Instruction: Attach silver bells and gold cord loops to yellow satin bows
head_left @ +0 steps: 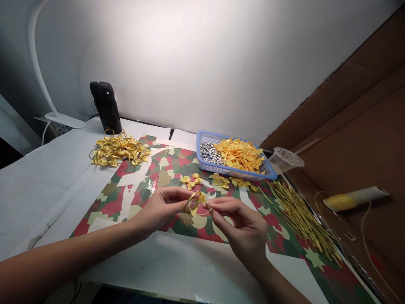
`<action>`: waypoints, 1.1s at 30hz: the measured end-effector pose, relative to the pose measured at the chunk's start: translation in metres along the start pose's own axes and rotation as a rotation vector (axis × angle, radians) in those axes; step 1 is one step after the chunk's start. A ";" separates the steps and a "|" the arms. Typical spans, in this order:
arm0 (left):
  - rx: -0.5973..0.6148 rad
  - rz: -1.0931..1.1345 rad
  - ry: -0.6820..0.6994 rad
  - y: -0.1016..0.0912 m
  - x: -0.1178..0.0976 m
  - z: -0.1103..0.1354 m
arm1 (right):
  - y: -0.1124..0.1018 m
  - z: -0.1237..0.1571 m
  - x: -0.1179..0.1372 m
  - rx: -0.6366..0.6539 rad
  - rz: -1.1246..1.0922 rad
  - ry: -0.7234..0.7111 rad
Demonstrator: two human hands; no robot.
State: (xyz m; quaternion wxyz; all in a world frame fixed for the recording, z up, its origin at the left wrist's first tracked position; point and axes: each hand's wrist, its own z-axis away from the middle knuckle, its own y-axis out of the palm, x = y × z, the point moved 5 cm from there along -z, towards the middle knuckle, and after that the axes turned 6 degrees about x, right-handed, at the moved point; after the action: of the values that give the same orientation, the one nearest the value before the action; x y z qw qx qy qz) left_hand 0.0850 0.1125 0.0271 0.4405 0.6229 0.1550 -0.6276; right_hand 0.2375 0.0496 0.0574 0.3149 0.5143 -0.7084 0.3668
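Desk (177, 257) carries a blue basket (234, 170) of heaped yellow bows (242, 155) and silver beads (210, 153). In front, left hand (161, 209) and right hand (243, 223) each have a narrow, fingertip grip. A clear tub (283, 161), contents unclear, stands beside the basket. Pinched between both hands is a gold bow (201, 196) with a looped tie (186, 206).

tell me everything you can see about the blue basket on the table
The blue basket is a shallow, open rectangle, apparently plastic, with perforated sides and a smooth rim. It stands upright on the patterned sheet, toward the back wall. Small, shiny silver pieces fill its left part; a heap of yellow bows fills the rest. A clear tub stands close by its right end; whether they touch is unclear. Neither hand touches it.
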 end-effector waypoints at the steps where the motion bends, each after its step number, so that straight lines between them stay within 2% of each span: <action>1: 0.001 0.000 0.000 0.000 0.000 0.000 | 0.000 0.000 0.000 0.001 0.002 0.002; 7: 0.005 0.006 0.001 0.002 -0.002 0.000 | 0.000 -0.003 0.001 0.000 -0.037 0.024; 16: 0.008 0.010 0.000 0.001 -0.001 0.000 | 0.001 -0.002 -0.008 -0.012 -0.155 0.167; 28: 0.009 -0.014 -0.002 0.003 -0.002 0.000 | 0.002 -0.002 -0.008 -0.005 -0.139 0.195; 33: 0.022 -0.012 -0.006 0.003 0.000 0.001 | 0.001 -0.002 -0.013 0.001 -0.186 0.264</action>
State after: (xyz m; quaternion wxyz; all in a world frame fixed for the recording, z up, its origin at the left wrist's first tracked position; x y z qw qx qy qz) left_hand 0.0868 0.1099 0.0287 0.4304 0.6248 0.1504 -0.6338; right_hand 0.2397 0.0582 0.0475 0.4373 0.5253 -0.6100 0.4008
